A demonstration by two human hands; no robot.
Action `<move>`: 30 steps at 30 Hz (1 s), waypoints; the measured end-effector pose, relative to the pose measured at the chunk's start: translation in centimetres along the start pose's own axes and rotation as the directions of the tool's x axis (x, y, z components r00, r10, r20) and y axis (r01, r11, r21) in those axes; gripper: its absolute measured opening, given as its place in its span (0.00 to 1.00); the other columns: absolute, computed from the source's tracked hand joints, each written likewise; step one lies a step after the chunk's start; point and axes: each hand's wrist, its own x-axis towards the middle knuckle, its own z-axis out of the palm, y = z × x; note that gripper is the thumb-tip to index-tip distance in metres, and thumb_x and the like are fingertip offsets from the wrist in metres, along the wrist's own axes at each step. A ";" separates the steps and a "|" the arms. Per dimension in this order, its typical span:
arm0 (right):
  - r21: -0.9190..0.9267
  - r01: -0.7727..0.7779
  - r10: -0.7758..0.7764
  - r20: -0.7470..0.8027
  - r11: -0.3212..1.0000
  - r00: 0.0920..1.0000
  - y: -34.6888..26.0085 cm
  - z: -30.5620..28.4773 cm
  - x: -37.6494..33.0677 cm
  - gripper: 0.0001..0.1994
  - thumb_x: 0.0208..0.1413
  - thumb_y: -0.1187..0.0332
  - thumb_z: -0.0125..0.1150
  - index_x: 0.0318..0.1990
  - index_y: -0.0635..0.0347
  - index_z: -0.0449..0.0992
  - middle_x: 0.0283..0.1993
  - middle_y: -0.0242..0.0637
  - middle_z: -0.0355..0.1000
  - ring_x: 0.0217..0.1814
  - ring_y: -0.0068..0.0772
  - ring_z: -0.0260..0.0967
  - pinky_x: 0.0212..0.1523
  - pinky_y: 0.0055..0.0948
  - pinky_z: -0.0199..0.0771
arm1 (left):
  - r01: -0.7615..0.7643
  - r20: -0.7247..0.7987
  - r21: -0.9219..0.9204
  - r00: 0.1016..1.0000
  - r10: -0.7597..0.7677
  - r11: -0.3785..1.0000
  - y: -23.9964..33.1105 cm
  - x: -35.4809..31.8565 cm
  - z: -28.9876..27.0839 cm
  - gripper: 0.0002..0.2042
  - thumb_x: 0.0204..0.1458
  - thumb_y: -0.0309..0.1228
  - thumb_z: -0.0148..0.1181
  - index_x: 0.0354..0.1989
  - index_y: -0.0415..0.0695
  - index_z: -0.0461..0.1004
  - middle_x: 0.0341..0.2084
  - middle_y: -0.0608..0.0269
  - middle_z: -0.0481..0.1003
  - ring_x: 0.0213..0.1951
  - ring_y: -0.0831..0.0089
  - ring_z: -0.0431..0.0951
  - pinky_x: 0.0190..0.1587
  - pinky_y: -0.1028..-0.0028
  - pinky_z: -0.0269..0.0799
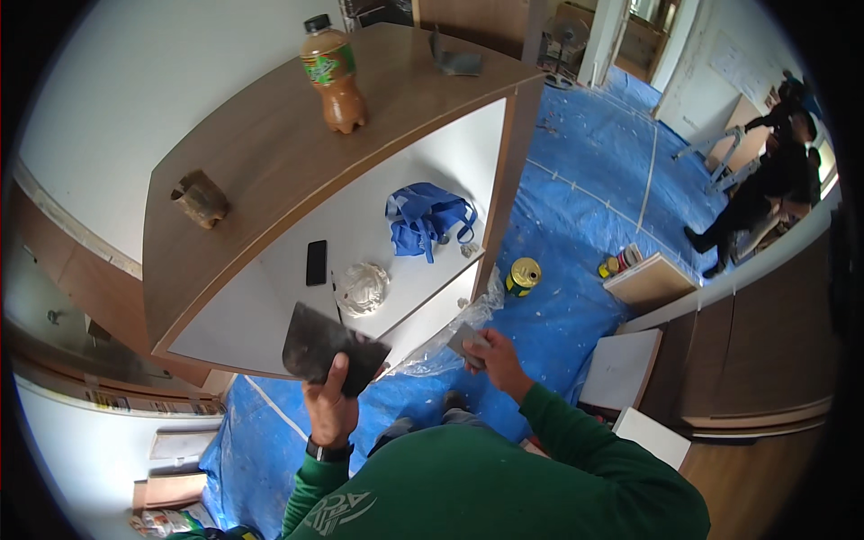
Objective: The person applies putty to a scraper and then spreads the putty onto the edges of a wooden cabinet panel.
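Observation:
My left hand [331,409] is closed round the lower edge of a dark, flat, four-sided sheet [317,346], its thumb on the upper face. What the sheet is made of I cannot tell. To the right, my right hand [497,358] pinches a small grey flat piece [464,342] that looks like folded sandpaper. The two hands are apart, in front of an open-fronted wooden cabinet [261,171]. On its white shelf, beyond the dark sheet, lie a black phone [317,263], a crumpled clear plastic bundle [363,288] and a blue bag [418,216].
A bottle of brown drink [337,76], a cut-off plastic cup [200,200] and a bent grey sheet [457,63] are on the cabinet top. A yellow tin [523,276] stands on blue floor sheeting [576,216]. Loose panels [621,369] lean at right; a person [765,184] is beyond.

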 end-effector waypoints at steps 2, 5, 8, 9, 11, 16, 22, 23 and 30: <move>0.075 0.091 -0.092 0.001 0.993 0.996 -3.4 1.4 -1.7 0.12 0.61 0.68 0.70 0.45 0.63 0.73 0.32 0.38 0.78 0.26 0.28 0.77 0.23 0.26 0.73 | -0.034 0.096 0.018 0.995 0.033 0.999 -0.1 1.5 2.2 0.18 0.63 0.27 0.61 0.59 0.36 0.71 0.50 0.52 0.78 0.49 0.55 0.82 0.48 0.49 0.85; 0.121 0.216 -0.216 -0.010 0.969 0.976 -7.7 4.4 -5.5 0.11 0.61 0.68 0.70 0.43 0.62 0.74 0.29 0.36 0.77 0.23 0.26 0.75 0.22 0.25 0.71 | -0.048 0.210 0.018 0.977 0.043 0.999 0.0 3.1 5.0 0.17 0.62 0.25 0.61 0.59 0.36 0.71 0.51 0.53 0.78 0.51 0.57 0.82 0.50 0.50 0.85; 0.106 0.366 -0.361 -0.064 0.925 0.930 -10.3 7.8 -9.3 0.10 0.62 0.67 0.70 0.42 0.61 0.74 0.27 0.35 0.76 0.22 0.23 0.74 0.21 0.23 0.69 | -0.017 0.297 -0.071 0.954 0.038 0.997 -0.9 4.5 6.2 0.14 0.64 0.22 0.59 0.58 0.36 0.72 0.50 0.52 0.79 0.51 0.59 0.82 0.52 0.55 0.85; 0.082 0.389 -0.382 -0.086 0.918 0.920 -10.6 8.8 -10.0 0.09 0.63 0.68 0.68 0.43 0.62 0.74 0.28 0.36 0.76 0.22 0.24 0.73 0.20 0.24 0.69 | -0.002 0.312 -0.101 0.950 0.033 0.995 -0.9 4.4 6.6 0.13 0.64 0.20 0.58 0.56 0.35 0.73 0.50 0.51 0.80 0.51 0.58 0.83 0.52 0.56 0.85; 0.016 0.456 -0.450 -0.138 0.890 0.882 -11.4 10.3 -11.1 0.07 0.64 0.70 0.65 0.43 0.62 0.73 0.29 0.38 0.76 0.21 0.26 0.72 0.19 0.26 0.68 | -0.006 0.352 -0.095 0.935 0.039 0.995 -0.5 4.2 7.5 0.13 0.65 0.21 0.58 0.56 0.37 0.74 0.51 0.54 0.79 0.52 0.61 0.82 0.55 0.57 0.83; 0.028 0.450 -0.434 -0.216 0.893 0.875 -10.8 13.1 -10.7 0.10 0.64 0.65 0.68 0.42 0.61 0.74 0.27 0.32 0.75 0.20 0.18 0.69 0.19 0.20 0.64 | -0.083 0.444 -0.040 0.891 0.092 0.996 -0.9 4.4 6.2 0.13 0.65 0.20 0.57 0.57 0.38 0.75 0.51 0.54 0.80 0.54 0.66 0.80 0.60 0.64 0.78; 0.047 0.493 -0.463 -0.277 0.869 0.842 -9.1 14.5 -10.4 0.10 0.64 0.65 0.67 0.41 0.61 0.75 0.26 0.31 0.74 0.19 0.16 0.67 0.17 0.19 0.61 | -0.181 0.584 0.063 0.805 0.111 0.981 -1.4 2.7 4.7 0.15 0.66 0.19 0.55 0.61 0.36 0.74 0.53 0.58 0.80 0.54 0.74 0.78 0.60 0.71 0.74; 0.038 0.497 -0.468 -0.279 0.867 0.838 -8.9 14.8 -10.5 0.09 0.64 0.66 0.67 0.41 0.61 0.75 0.26 0.31 0.74 0.18 0.16 0.67 0.17 0.19 0.61 | -0.165 0.581 0.075 0.809 0.092 0.983 -1.4 2.2 4.3 0.16 0.67 0.19 0.55 0.62 0.36 0.73 0.54 0.58 0.79 0.55 0.74 0.77 0.60 0.71 0.73; 0.076 0.509 -0.467 -0.299 0.857 0.832 -9.6 15.5 -10.2 0.08 0.63 0.67 0.67 0.41 0.61 0.75 0.26 0.31 0.74 0.18 0.16 0.66 0.17 0.19 0.61 | -0.147 0.630 0.274 0.774 -0.062 0.951 -1.2 1.6 1.5 0.19 0.67 0.22 0.56 0.66 0.37 0.70 0.56 0.58 0.78 0.54 0.75 0.76 0.58 0.72 0.73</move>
